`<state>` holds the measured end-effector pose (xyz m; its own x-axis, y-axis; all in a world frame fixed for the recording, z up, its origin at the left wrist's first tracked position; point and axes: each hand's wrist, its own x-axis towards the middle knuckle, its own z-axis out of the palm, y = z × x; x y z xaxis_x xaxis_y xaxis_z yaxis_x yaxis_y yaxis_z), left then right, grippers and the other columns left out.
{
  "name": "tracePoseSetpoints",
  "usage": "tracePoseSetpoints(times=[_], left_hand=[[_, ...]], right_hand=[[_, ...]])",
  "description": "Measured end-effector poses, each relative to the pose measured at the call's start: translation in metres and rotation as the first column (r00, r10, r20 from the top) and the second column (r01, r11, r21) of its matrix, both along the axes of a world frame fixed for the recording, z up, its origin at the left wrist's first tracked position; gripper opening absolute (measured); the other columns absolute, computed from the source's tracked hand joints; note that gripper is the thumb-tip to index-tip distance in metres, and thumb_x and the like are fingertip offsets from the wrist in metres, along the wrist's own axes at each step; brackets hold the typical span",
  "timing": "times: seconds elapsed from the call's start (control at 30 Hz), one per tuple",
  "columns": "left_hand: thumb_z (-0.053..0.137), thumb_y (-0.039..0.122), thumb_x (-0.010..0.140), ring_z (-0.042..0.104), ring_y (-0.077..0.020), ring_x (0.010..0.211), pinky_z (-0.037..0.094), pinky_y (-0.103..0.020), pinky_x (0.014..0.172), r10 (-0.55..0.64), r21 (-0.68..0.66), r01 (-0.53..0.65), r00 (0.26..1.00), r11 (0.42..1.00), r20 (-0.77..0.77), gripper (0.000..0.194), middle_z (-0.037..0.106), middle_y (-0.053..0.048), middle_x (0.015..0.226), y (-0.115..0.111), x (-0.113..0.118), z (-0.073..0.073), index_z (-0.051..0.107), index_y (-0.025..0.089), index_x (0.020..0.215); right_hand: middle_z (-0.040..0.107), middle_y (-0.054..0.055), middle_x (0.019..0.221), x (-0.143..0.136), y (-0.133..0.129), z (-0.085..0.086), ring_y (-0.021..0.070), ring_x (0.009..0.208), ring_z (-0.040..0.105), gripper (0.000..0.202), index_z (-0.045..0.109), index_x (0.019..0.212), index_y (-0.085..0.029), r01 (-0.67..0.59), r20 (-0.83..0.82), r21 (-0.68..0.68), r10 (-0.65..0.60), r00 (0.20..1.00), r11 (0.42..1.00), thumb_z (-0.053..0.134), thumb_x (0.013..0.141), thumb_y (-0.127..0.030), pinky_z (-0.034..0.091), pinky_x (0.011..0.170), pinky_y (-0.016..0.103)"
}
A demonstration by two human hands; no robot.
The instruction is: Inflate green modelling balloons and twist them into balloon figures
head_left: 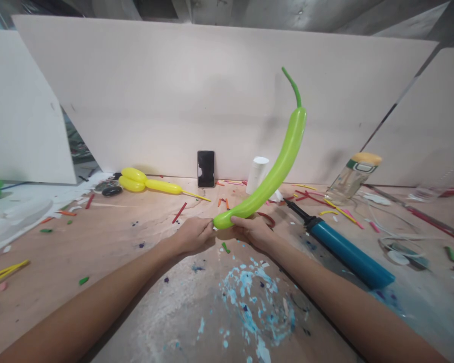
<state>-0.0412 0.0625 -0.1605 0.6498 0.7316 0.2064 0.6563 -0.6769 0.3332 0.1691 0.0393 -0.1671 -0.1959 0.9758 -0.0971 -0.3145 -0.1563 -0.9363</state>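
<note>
A long light-green modelling balloon curves up and to the right from my hands, ending in a thin uninflated tail at the top. My left hand is closed in a pinch at the balloon's lower left end, where the knot is hidden by the fingers. Just beside it, my right hand grips the lower part of the balloon, thumb on the near side. Behind my right hand a reddish ring-shaped handle partly shows. A blue hand pump lies to the right of my right forearm.
A yellow twisted balloon lies at the back left, near a black phone propped against the white board. A white cylinder and a tilted bottle stand behind. Balloon scraps and blue paint spots cover the table.
</note>
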Motion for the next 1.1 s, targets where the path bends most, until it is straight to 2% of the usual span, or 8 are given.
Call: tracePoseSetpoints(times=[0.2,0.33,0.5,0.57,0.67,0.8,0.97,1.1], left_hand=[[0.026,0.029,0.092,0.057,-0.0172,0.067,0.036,-0.028,0.063,-0.001,-0.007,0.001,1.0,1.0,-0.009,0.035,0.062,-0.004,0.072,-0.002,0.001,0.002,0.054,0.018,0.074],[0.026,0.03,0.091,0.056,-0.0171,0.066,0.036,-0.028,0.063,-0.008,-0.018,0.008,1.0,1.0,-0.001,0.035,0.061,-0.004,0.071,-0.001,0.001,0.002,0.054,0.017,0.073],[0.025,0.027,0.091,0.054,-0.0162,0.067,0.039,-0.027,0.063,-0.027,-0.121,0.049,0.985,0.992,0.173,0.036,0.059,-0.003,0.07,-0.004,0.005,0.004,0.054,0.016,0.072],[0.024,0.026,0.091,0.055,-0.0161,0.07,0.041,-0.026,0.065,-0.052,-0.175,0.095,0.971,0.98,0.234,0.037,0.062,-0.003,0.075,-0.007,0.008,0.005,0.057,0.016,0.077],[0.027,0.027,0.09,0.054,-0.0161,0.069,0.042,-0.026,0.066,-0.037,-0.203,0.086,0.972,0.975,0.231,0.037,0.062,-0.003,0.075,-0.009,0.01,0.005,0.058,0.015,0.077],[0.028,0.028,0.09,0.054,-0.016,0.069,0.042,-0.026,0.067,-0.045,-0.183,0.083,0.979,0.98,0.2,0.036,0.062,-0.003,0.075,-0.01,0.011,0.004,0.059,0.016,0.076],[0.027,0.027,0.09,0.053,-0.0154,0.067,0.039,-0.026,0.064,-0.072,-0.175,0.113,0.971,0.978,0.226,0.034,0.059,-0.002,0.072,-0.01,0.011,0.004,0.056,0.016,0.075],[0.027,0.029,0.09,0.051,-0.0147,0.064,0.037,-0.026,0.062,-0.039,-0.205,0.098,0.961,0.974,0.275,0.034,0.054,-0.001,0.066,-0.008,0.01,0.004,0.05,0.016,0.07]], right_hand=[[0.07,0.004,0.073,-0.002,0.001,-0.002,0.0138,0.059,0.06,0.027,0.07,0.081,-0.014,0.015,-0.023,0.045,-0.014,1.0,0.999,0.08,0.062,-0.029,0.045,0.054,0.024],[0.071,0.005,0.077,-0.003,-0.002,0.003,0.0157,0.063,0.063,0.029,0.07,0.081,-0.016,0.026,-0.021,0.044,-0.025,0.999,0.999,0.081,0.06,-0.03,0.047,0.057,0.025],[0.071,0.003,0.087,-0.005,-0.015,0.013,0.017,0.069,0.065,0.04,0.067,0.101,-0.024,-0.102,0.035,-0.074,0.105,0.994,0.992,0.079,0.064,-0.029,0.047,0.054,0.025],[0.07,0.002,0.084,-0.009,-0.018,0.013,0.016,0.067,0.063,0.037,0.068,0.098,-0.023,-0.126,0.015,-0.063,0.127,0.992,0.99,0.079,0.063,-0.025,0.047,0.055,0.025],[0.069,0.003,0.079,-0.013,-0.018,0.01,0.0144,0.064,0.061,0.025,0.07,0.087,-0.018,-0.094,-0.023,0.008,0.094,0.995,0.996,0.078,0.063,-0.022,0.046,0.056,0.025],[0.069,0.005,0.084,-0.016,-0.015,0.008,0.0163,0.071,0.062,0.022,0.07,0.085,-0.015,-0.07,-0.026,0.058,0.072,0.997,0.996,0.077,0.065,-0.021,0.048,0.064,0.027],[0.068,0.002,0.079,-0.016,-0.017,0.008,0.015,0.07,0.061,0.023,0.069,0.08,-0.017,-0.055,-0.04,0.009,0.055,0.998,0.998,0.079,0.06,-0.019,0.047,0.064,0.025],[0.067,0.001,0.077,-0.013,-0.019,0.014,0.0139,0.063,0.06,0.031,0.066,0.091,-0.02,-0.055,-0.024,-0.054,0.054,0.998,0.997,0.078,0.065,-0.029,0.045,0.053,0.023]])
